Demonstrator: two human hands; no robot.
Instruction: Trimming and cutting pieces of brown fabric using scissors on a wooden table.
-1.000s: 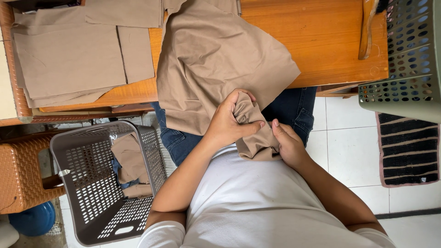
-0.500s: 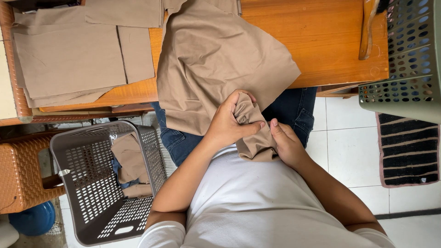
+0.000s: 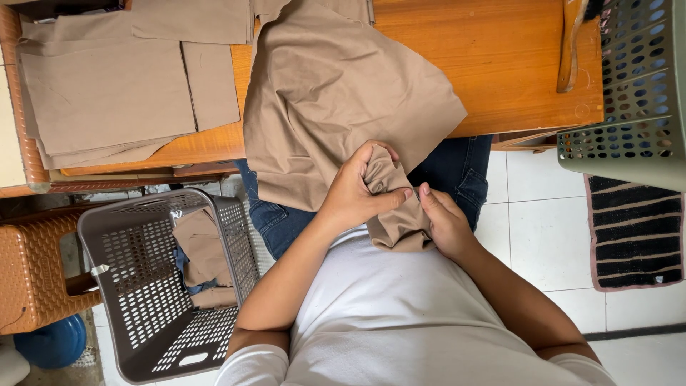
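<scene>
Your left hand [image 3: 355,194] and right hand [image 3: 444,223] both clench the bunched tan cloth [image 3: 336,100] at frame center. The rest of it lies on the wooden counter [image 3: 507,57].

Both forearms rose from the white-sleeved shoulders and met just above the chest, elbows bent outward. The left hand [image 3: 357,193] was curled, fingers wrapped over and thumb stretched toward the right hand [image 3: 444,221]. The right hand sat just beside it, thumb tip nearly touching the left thumb, fingers tucked under and hidden.
</scene>
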